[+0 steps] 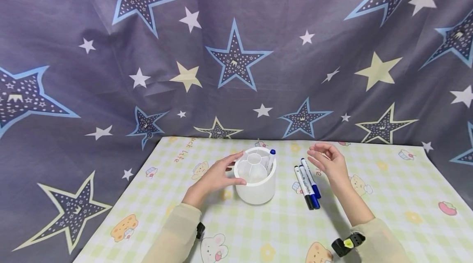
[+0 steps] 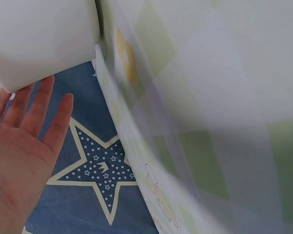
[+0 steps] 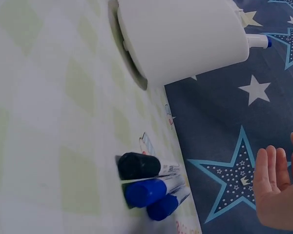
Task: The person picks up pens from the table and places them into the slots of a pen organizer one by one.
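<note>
A round white pen organizer (image 1: pixel 256 194) with several compartments stands on the table, and one blue-ended marker (image 1: pixel 271 159) leans upright in its right side. Holding the organizer from the left is my left hand (image 1: pixel 219 174), thumb across the front of the rim and fingers at the far left side. In the left wrist view its fingertips meet the organizer's edge. My right hand (image 1: pixel 331 164) hovers with loosely bent fingers and holds nothing. Just left of it lie a black-capped marker (image 1: pixel 304 189) and two blue-capped markers (image 1: pixel 309 185), side by side.
A checkered tablecloth (image 1: pixel 155 201) with cartoon prints covers the table. Behind it hangs a dark star-patterned curtain (image 1: pixel 236 107), close to the table's far edge. Black wrist straps (image 1: pixel 348 244) sit at both sleeves.
</note>
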The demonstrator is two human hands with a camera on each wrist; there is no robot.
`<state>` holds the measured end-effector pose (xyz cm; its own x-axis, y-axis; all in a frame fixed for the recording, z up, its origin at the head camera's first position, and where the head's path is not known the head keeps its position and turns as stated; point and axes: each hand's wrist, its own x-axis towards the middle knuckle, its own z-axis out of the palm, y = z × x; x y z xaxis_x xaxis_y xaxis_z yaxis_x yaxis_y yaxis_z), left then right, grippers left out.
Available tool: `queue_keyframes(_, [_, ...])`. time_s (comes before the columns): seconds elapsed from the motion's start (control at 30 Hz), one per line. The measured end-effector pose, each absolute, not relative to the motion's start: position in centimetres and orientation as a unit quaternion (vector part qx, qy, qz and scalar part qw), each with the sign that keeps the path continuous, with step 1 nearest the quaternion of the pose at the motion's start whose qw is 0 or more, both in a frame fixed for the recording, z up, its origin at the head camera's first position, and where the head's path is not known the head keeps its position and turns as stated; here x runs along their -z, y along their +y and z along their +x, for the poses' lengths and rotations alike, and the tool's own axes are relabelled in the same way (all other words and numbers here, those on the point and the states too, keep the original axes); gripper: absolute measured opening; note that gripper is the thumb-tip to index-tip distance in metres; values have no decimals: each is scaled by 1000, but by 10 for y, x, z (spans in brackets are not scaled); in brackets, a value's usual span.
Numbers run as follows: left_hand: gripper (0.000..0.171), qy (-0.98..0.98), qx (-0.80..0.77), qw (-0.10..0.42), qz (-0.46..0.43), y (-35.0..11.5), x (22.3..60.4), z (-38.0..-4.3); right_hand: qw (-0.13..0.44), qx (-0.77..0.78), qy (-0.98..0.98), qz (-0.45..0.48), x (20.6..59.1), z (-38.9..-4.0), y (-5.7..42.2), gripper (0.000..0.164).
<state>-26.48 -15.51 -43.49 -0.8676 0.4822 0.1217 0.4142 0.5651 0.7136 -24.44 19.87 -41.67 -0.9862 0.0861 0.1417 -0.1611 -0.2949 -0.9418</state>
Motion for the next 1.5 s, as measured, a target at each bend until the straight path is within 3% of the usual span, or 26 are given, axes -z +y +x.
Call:
queue_keyframes(0.8, [93,884,-390,47,253,-154,432,-267,45,-782,-621,-28,441,-256,210,33])
queue_keyframes(1.3, [92,878,-399,50,259,-155,434,-266,-2,-757,-650,-63,454,-259,218,35])
queue_keyframes(1.5, [92,878,-399,52,260,-155,435,-267,-29,-738,-670,-74,460,-261,220,48])
